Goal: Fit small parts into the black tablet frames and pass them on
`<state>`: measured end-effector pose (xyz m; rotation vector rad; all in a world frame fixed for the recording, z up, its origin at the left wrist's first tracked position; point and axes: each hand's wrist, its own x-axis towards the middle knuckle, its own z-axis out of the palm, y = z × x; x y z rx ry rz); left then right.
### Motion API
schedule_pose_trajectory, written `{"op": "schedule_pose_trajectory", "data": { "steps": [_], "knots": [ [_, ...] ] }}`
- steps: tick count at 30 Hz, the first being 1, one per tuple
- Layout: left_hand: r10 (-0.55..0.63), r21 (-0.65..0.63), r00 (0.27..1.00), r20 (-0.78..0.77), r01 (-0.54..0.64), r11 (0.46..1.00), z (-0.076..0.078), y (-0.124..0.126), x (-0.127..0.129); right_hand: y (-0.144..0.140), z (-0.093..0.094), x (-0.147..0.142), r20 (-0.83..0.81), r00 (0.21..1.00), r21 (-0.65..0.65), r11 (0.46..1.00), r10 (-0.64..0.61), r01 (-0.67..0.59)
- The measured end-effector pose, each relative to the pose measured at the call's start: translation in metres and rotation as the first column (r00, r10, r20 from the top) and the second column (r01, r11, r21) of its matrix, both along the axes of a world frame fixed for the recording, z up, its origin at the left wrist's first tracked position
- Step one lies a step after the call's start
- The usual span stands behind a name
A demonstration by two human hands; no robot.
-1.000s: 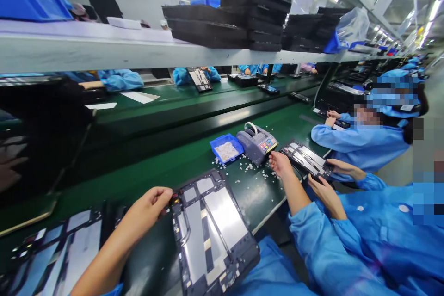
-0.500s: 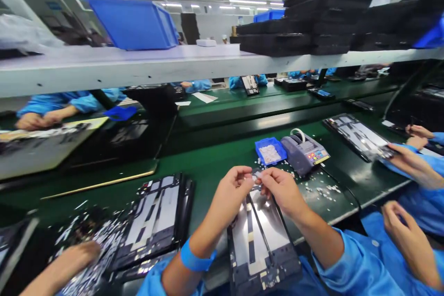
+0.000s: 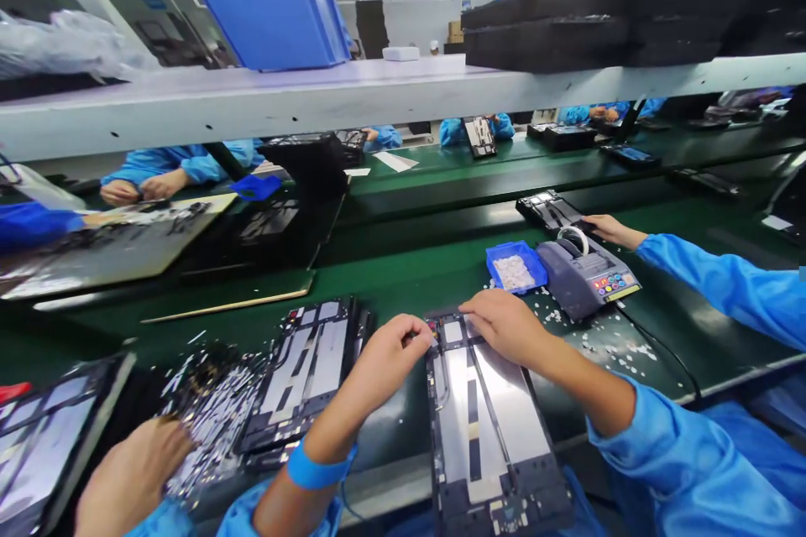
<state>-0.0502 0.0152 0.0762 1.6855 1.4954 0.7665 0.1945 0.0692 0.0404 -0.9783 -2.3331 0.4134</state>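
Note:
An opened tablet (image 3: 504, 415) with silver battery panels and dark circuit parts lies in front of me, its near end over the bench edge. My left hand (image 3: 387, 365), with a blue wristband (image 3: 320, 466), is closed in a pinch at the tablet's far left corner. A tiny pale bit may be at its fingertips; I cannot make it out. My right hand (image 3: 511, 327) grips the tablet's far edge, its fingertips on the top border.
Right of the tablet stand a blue tray (image 3: 516, 267) of small white pieces and a grey tape dispenser (image 3: 579, 273), with white scraps around. Left are stacked tablets (image 3: 308, 361), a heap of thin strips (image 3: 217, 419) and a co-worker's hand (image 3: 135, 470). A co-worker's hand (image 3: 610, 231) holds another tablet (image 3: 547, 208).
My hands have moved apart from their meeting point above the tablet, down to its far edge. A co-worker at right has moved a tablet behind the dispenser. The view has shifted.

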Motion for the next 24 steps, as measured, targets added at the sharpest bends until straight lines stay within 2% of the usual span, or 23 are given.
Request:
{"op": "schedule_pose_trajectory", "data": {
  "steps": [4,7,12,16,19,24],
  "knots": [
    [-0.09,0.0,0.992,-0.093,0.091,0.996,-0.008,0.008,0.009,0.004,-0.008,-0.007,0.169,0.982,0.067,0.994,0.078,-0.09],
    [-0.143,-0.042,0.981,-0.132,0.139,0.989,-0.009,0.016,0.008,0.004,-0.013,-0.01,0.198,0.978,0.066,0.995,0.062,-0.076],
    [-0.087,0.002,0.991,-0.107,0.087,0.996,-0.002,0.024,-0.009,0.007,-0.013,-0.016,0.27,0.96,0.092,0.991,0.072,-0.1],
    [-0.14,0.07,0.977,-0.163,0.153,0.986,-0.001,0.016,-0.013,0.01,-0.01,-0.017,0.377,0.922,0.132,0.979,0.093,-0.153],
    [-0.176,0.122,0.933,-0.313,0.223,0.967,-0.003,0.007,-0.008,0.011,-0.009,-0.016,0.43,0.896,0.161,0.968,0.108,-0.194],
    [-0.231,0.133,0.8,-0.554,0.358,0.924,-0.004,-0.001,0.0,0.012,-0.008,-0.012,0.465,0.876,0.199,0.949,0.13,-0.246]
  ]
}}
